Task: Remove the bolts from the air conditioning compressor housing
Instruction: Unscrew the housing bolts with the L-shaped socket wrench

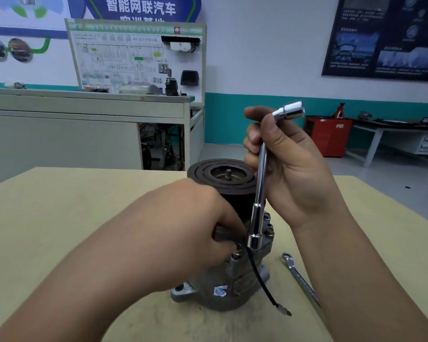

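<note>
Fingers of the left hand (190,223) curl down over the near side of the housing flange and pinch at a bolt (235,251) there, though the tips partly hide it and how far out it stands cannot be told. The right hand (289,169) grips the shaft of an L-shaped socket wrench (261,174), thumb along the bend, holding it nearly upright. Its lower socket (254,239) hangs just beside the left fingertips and close over the flange, while the upper socket (292,111) points away to the right. The air conditioning compressor (220,287) stands on end about midway between the bench's (59,206) left and right edges, its long axis vertical and its clutch plate (223,174) on top, directly ahead of both hands. The bolts run parallel to that axis, so the wrench shaft is already lined up with them. A second bolt (269,230) shows on the flange just right of the lower socket, nearer the right hand. My judgement is that the left hand is the one working the bolt by finger and the wrench waits beside it. A black lead (260,275) trails down the housing toward the near edge, and a combination spanner (299,275) lies flat on the bench to the compressor's right, apart from it.
</note>
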A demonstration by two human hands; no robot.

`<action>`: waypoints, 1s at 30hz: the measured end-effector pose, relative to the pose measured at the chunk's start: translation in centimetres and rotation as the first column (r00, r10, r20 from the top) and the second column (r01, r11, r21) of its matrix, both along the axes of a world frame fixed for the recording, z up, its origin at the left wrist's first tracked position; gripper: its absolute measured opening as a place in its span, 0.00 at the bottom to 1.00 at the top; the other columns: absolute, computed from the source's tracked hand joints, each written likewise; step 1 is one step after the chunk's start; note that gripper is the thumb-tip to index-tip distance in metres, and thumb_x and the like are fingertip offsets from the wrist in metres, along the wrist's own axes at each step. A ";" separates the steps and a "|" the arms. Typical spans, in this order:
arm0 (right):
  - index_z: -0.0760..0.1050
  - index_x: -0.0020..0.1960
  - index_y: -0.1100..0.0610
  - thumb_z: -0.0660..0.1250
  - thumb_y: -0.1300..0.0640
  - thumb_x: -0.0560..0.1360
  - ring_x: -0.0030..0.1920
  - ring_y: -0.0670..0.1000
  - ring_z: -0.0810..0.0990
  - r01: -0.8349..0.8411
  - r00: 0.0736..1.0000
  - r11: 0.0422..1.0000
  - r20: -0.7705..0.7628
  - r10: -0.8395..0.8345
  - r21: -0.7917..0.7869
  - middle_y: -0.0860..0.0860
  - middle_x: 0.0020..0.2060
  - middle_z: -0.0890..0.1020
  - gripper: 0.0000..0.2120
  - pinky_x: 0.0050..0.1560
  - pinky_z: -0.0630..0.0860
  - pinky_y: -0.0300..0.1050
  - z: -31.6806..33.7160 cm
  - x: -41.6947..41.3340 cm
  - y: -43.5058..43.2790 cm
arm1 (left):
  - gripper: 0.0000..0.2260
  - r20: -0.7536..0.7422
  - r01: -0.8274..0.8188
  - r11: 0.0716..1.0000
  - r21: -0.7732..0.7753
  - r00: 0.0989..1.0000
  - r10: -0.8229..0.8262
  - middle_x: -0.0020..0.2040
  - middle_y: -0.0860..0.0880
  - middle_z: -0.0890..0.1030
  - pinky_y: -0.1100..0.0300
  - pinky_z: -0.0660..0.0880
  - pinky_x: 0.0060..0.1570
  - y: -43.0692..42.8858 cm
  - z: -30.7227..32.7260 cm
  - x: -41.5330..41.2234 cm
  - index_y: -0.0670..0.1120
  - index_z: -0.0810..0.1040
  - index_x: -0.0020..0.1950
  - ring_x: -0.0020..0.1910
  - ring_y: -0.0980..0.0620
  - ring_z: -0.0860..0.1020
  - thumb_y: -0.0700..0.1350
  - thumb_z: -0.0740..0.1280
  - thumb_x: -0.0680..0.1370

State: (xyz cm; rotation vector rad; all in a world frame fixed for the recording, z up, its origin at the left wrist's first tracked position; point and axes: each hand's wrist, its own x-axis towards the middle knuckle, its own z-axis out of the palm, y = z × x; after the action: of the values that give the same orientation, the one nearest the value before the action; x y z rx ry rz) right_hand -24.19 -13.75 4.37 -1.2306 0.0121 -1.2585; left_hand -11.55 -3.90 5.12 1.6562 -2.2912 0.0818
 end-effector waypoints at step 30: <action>0.76 0.50 0.60 0.69 0.56 0.65 0.33 0.41 0.71 0.049 0.998 0.997 -0.041 -0.052 -0.056 0.44 0.35 0.80 0.15 0.30 0.68 0.31 0.0 0.3 0.2 | 0.03 -0.106 -0.012 0.997 0.080 0.994 0.021 0.21 0.70 0.70 0.75 0.67 0.27 -1.1 0.0 0.9 0.58 0.84 0.45 0.26 0.73 0.71 0.50 0.72 0.73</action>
State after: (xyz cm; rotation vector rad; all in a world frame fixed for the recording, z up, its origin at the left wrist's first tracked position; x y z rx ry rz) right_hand -23.90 -13.57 4.41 -1.3113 0.0404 -1.2834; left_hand -10.61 -5.00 5.17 1.6757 -2.2276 -0.0932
